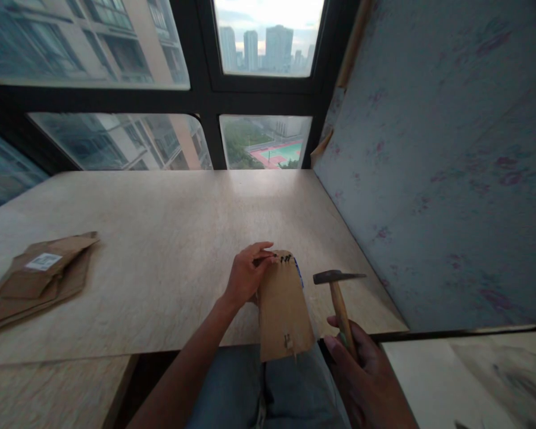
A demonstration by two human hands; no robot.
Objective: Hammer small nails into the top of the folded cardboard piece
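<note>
My right hand (361, 363) is wrapped round the wooden handle of a hammer (339, 298), whose dark metal head is raised to the right of a brown cardboard piece (286, 307). The cardboard spans the table's front edge, its lower end over my lap. At its top edge is a row of several small dark pieces (286, 258), nail-like but too small to be sure. Thumb and fingertips of my left hand (249, 271) are pinched at the left end of that row; what lies between them is mostly hidden. A bit of blue (299, 274) shows along the cardboard's right edge.
Folded brown paper packages (44, 268), one with a white label, lie on the left of the pale tabletop (161, 226). A flowered wall (429, 167) borders the right side. Dark-framed windows (205, 101) stand behind. A white surface (424, 381) is at the lower right.
</note>
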